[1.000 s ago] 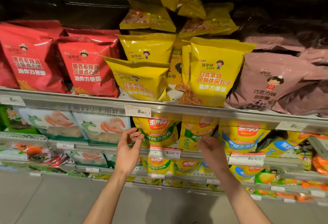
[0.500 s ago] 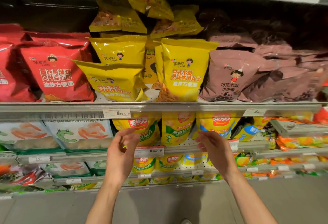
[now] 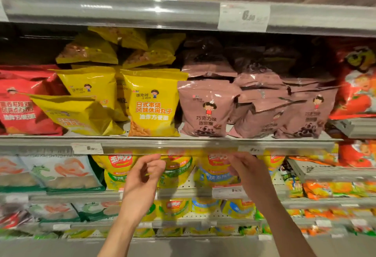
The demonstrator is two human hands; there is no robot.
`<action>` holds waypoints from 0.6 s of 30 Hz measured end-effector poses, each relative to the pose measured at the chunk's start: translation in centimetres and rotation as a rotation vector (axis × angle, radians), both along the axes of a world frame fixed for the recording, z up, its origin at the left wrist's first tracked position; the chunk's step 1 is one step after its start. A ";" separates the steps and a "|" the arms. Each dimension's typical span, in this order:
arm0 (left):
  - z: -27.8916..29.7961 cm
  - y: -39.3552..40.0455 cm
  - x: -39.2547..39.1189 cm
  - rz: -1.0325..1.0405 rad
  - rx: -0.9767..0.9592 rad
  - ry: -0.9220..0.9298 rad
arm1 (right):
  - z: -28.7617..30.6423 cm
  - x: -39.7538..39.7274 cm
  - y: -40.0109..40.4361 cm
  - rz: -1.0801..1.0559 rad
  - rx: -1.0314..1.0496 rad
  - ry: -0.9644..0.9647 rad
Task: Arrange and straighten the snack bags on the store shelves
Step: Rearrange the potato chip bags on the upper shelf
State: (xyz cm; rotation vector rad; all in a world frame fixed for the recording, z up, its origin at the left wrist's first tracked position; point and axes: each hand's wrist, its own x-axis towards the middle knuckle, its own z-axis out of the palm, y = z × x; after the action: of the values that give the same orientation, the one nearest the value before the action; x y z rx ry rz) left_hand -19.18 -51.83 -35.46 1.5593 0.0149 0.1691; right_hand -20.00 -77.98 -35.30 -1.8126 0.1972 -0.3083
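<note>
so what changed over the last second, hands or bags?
Both hands came up from the lower rows to just under the middle shelf edge. The left hand and right hand hold nothing, fingers loosely curled. The view tilted up too. The tipped yellow bag and brown bags stayed put.

yellow bags [image 3: 152,106], brown bags [image 3: 207,108], red bags [image 3: 22,106]

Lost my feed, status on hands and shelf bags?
Left hand and right hand raised, holding nothing. Tilted yellow foil snack bag slumped at shelf front, untouched. Nothing blocking.
</note>
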 end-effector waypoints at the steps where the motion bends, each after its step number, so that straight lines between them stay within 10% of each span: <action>1: 0.3 -1.7 0.0 0.001 -0.012 -0.006 | 0.1 0.0 -1.7 0.005 0.016 -0.005; 18: 2.9 -21.9 -0.1 -0.098 -0.003 -0.021 | -0.2 -3.4 -20.9 -0.143 0.166 -0.048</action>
State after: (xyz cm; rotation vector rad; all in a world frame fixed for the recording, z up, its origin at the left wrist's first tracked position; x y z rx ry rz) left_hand -19.24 -73.78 -32.52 1.5512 -0.0776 0.1080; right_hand -23.44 -98.84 -35.47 -1.6286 0.3107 -0.4236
